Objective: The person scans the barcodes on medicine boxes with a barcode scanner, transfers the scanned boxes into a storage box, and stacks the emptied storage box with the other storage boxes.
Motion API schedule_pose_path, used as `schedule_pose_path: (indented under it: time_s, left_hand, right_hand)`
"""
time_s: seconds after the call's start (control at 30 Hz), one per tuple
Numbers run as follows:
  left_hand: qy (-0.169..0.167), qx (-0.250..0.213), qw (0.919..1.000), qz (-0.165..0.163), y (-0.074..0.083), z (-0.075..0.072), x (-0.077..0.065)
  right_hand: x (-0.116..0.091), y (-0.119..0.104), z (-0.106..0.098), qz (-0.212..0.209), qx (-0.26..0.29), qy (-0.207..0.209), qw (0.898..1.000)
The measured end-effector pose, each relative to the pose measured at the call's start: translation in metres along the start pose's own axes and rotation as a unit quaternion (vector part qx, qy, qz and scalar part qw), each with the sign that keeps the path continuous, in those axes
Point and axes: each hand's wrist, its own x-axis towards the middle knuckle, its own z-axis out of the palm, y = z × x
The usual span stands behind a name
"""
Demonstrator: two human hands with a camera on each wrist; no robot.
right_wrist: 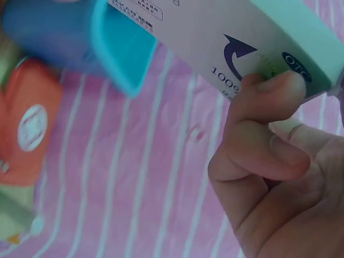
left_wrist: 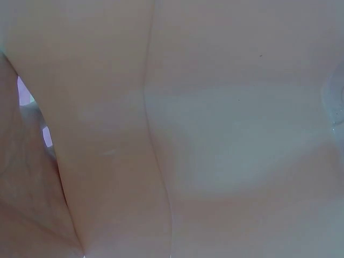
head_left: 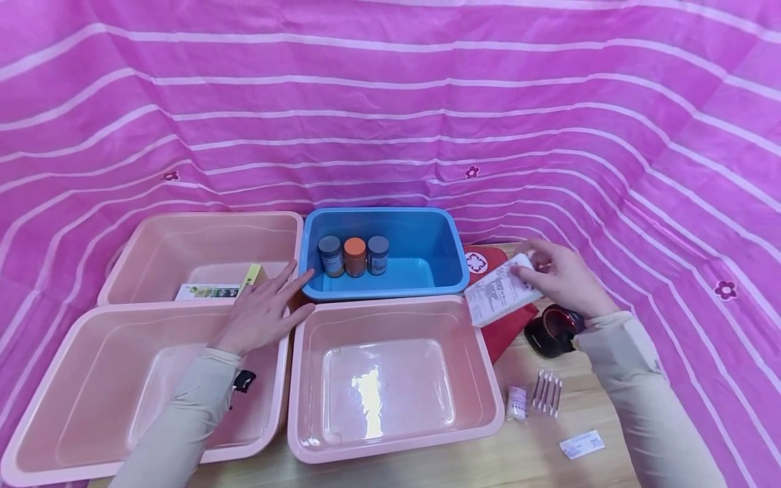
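My right hand (head_left: 564, 278) pinches a white medicine box (head_left: 503, 291) by one end, above a red pouch (head_left: 509, 332) and beside the right rim of the near middle pink bin. Up close in the right wrist view, the medicine box (right_wrist: 242, 43) bears purple print and an OTC mark, with a thumb and fingers of the right hand (right_wrist: 279, 161) on its end. My left hand (head_left: 262, 315) spreads its fingers over the rims where the bins meet, holding nothing. Pink plastic fills most of the left wrist view, with part of the left hand (left_wrist: 27, 172) at its edge.
A blue bin (head_left: 421, 288) holds three capped bottles (head_left: 355, 257). Behind the left hand, a pink bin (head_left: 201, 227) contains small boxes (head_left: 210, 291). Two pink bins (head_left: 396, 444) stand nearer. At right lie a dark roundish object (head_left: 549, 332), cotton swabs (head_left: 546, 393), a small roll (head_left: 516, 403) and a packet (head_left: 582, 444).
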Motion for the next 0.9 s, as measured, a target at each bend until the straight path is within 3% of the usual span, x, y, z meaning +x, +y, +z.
schedule_pose_path:
  time_s: [0.2, 0.4, 0.53, 0.73, 0.9]
  left_hand:
    - [0.001, 0.003, 1.0000, 0.000, 0.000, 0.000, 0.000]
    - [0.000, 0.003, 1.0000, -0.001, 0.000, 0.000, -0.001]
    - [0.002, 0.002, 1.0000, 0.001, 0.001, 0.000, -0.001]
    - [0.003, 0.004, 1.0000, 0.002, 0.002, -0.001, -0.001]
    - [0.005, 0.003, 1.0000, 0.002, 0.002, -0.001, -0.001]
  right_hand:
    - [-0.022, 0.041, -0.009, 0.093, -0.035, -0.003, 0.995]
    - [-0.044, 0.074, -0.005, 0.183, 0.047, -0.033, 0.981]
    - [-0.059, 0.089, 0.003, 0.217, 0.072, -0.024, 0.973]
    - [-0.074, 0.104, 0.006, 0.258, 0.034, -0.006, 0.966]
    - [-0.083, 0.115, 0.010, 0.276, 0.035, -0.004, 0.961]
